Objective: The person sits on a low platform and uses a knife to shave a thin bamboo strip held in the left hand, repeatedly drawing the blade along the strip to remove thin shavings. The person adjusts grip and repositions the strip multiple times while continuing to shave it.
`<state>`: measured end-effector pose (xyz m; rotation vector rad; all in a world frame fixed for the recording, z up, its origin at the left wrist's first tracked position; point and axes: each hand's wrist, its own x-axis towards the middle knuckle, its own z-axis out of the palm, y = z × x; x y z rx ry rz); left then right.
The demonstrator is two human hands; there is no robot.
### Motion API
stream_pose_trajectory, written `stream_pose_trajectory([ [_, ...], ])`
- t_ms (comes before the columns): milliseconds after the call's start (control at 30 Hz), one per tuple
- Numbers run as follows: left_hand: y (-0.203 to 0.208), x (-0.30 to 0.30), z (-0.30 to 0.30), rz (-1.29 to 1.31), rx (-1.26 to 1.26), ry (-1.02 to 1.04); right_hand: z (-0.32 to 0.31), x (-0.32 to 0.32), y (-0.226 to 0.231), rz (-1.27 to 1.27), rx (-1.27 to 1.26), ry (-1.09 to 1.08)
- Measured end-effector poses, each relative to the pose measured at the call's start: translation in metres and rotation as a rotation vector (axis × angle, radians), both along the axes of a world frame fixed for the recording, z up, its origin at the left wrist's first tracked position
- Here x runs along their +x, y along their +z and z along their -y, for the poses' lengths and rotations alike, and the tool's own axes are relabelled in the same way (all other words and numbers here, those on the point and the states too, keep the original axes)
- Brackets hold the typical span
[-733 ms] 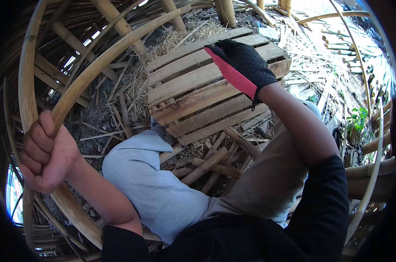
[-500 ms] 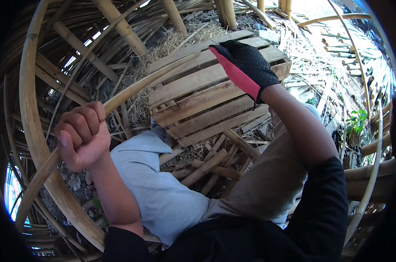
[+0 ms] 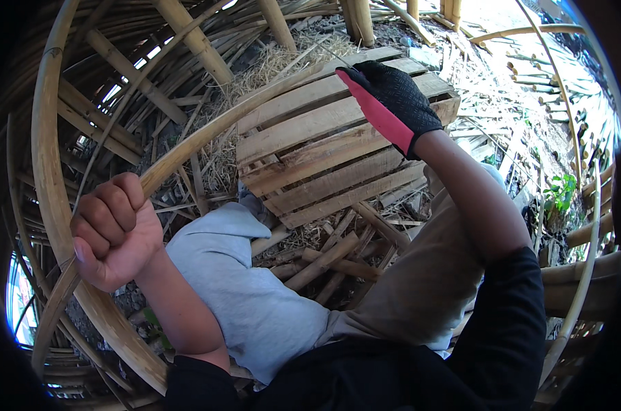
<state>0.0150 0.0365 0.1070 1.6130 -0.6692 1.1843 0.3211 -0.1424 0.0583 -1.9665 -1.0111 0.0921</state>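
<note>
My bare left hand [image 3: 115, 233] is wrapped round a long bamboo strip [image 3: 207, 137]. The strip slants from the lower left up to the far edge of a slatted wooden pallet [image 3: 310, 129]. In its black and pink glove, my right hand [image 3: 396, 103] is closed over the pallet's far right part. A thin, narrow, blade-like tool [image 3: 337, 57] sticks out from its thumb side, close to the strip's far end. The glove hides the tool's grip, and I cannot tell whether the blade touches the strip.
Thick bamboo poles [image 3: 194, 42] and a curved pole [image 3: 46, 137] frame the left side. Short bamboo offcuts [image 3: 324, 260] lie between my legs. Straw-like shavings [image 3: 259, 68] are heaped behind the pallet. Several cut bamboo lengths [image 3: 529, 79] lie in sunlight at the right.
My left hand has shifted left and slightly down along with its part of the strip. The gloved right hand has moved a little right, and more of the thin blade shows.
</note>
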Motion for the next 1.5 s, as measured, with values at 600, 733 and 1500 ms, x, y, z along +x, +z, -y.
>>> stream_pose_trajectory([
  [600, -0.008, -0.018, 0.008, -0.060, -0.043, -0.066, -0.020, -0.030, -0.015, 0.195, -0.279, 0.266],
  [733, -0.005, -0.023, 0.010, -0.057, -0.093, -0.187, -0.043, -0.030, -0.053, 0.251, -0.121, 0.314],
  [1500, -0.042, 0.018, 0.052, -0.050, -0.203, 0.097, -0.072, -0.042, -0.062, 0.330, 0.000, 0.403],
])
